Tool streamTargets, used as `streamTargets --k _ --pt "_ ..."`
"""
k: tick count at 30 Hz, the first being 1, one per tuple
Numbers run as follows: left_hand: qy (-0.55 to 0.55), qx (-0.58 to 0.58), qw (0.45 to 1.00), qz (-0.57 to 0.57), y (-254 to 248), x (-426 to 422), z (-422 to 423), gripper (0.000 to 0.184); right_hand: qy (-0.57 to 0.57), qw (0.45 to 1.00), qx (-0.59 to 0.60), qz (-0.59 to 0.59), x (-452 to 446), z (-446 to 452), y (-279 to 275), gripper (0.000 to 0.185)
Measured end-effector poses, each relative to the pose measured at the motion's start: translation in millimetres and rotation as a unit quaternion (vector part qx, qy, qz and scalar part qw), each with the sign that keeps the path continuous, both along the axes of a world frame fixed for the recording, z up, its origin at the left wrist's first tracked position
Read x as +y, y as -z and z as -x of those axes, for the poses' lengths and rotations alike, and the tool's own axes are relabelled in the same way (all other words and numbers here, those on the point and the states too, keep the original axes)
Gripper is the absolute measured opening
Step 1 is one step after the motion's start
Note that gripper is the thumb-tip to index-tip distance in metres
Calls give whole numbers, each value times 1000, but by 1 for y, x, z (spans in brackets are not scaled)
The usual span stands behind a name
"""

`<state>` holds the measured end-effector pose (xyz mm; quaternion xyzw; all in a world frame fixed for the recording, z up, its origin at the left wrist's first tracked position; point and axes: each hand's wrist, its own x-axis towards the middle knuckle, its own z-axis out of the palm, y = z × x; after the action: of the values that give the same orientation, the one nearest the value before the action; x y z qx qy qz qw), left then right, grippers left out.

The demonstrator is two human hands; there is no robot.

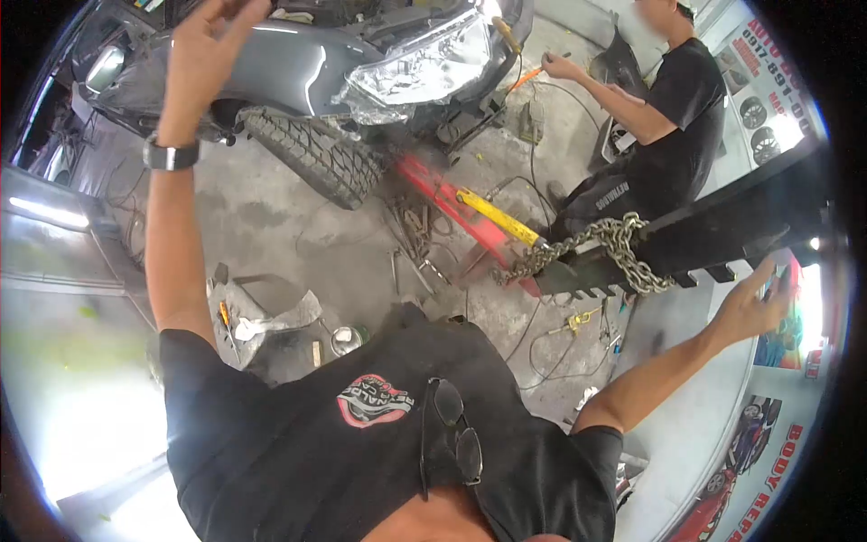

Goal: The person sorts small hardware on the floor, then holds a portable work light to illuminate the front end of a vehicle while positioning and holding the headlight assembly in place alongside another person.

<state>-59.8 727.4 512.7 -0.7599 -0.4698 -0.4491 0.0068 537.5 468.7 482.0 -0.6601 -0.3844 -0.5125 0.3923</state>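
Observation:
My left hand (206, 52) is raised at the top left, in front of the car's dark grey fender (284, 68), with fingers apart and partly cut off by the frame edge. A watch (172, 154) is on that wrist. My right hand (754, 303) is raised at the right, fingers spread, beside the far end of a black notched steel beam (722, 221); I cannot tell whether it touches the beam. A chain (623, 248) wraps around the beam. Beside it, a yellow hydraulic ram (497, 217) leans along a red steel beam (452, 203).
A co-worker (668, 117) in black crouches at the upper right, holding an orange tool (526, 79). A plastic-covered headlight (424, 68) and a tyre (312, 154) are ahead. Tools (411, 257), a can (346, 339) and a hose (551, 361) lie on the concrete floor.

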Motion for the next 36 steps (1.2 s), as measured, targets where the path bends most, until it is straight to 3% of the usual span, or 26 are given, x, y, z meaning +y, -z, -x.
streamTargets --k 3,6,8,12,14,16,19,22,24,28,30,36 --pt "20 -33 998 57 68 45 12 43 -4 982 187 37 -2 42 32 37" --pt "20 -51 988 145 138 83 7 57 -124 945 285 102 2 56 75 31" --pt "8 11 989 146 183 116 -3 70 -176 915 338 135 16 72 100 30" --pt "2 70 992 103 238 165 -46 94 -336 819 431 177 58 98 153 24" --pt "-9 83 993 85 237 180 -67 106 -350 798 433 231 86 116 168 24" --pt "-49 93 994 29 244 202 -80 100 -383 761 444 276 113 131 179 24" --pt "-90 16 994 -62 258 255 -85 73 -430 702 486 291 156 143 200 25" --pt "-89 -126 987 -41 249 302 -70 51 -451 671 493 321 194 141 215 28" --pt "-125 -205 964 -116 239 321 -62 50 -445 664 482 359 222 132 222 29" --pt "-155 -261 949 -89 228 331 -59 55 -475 652 447 387 288 110 241 29" --pt "-155 -217 957 -113 236 339 -64 52 -483 630 460 398 320 102 255 28" --pt "-249 84 964 -46 236 331 -85 42 -515 578 479 413 394 98 295 29"
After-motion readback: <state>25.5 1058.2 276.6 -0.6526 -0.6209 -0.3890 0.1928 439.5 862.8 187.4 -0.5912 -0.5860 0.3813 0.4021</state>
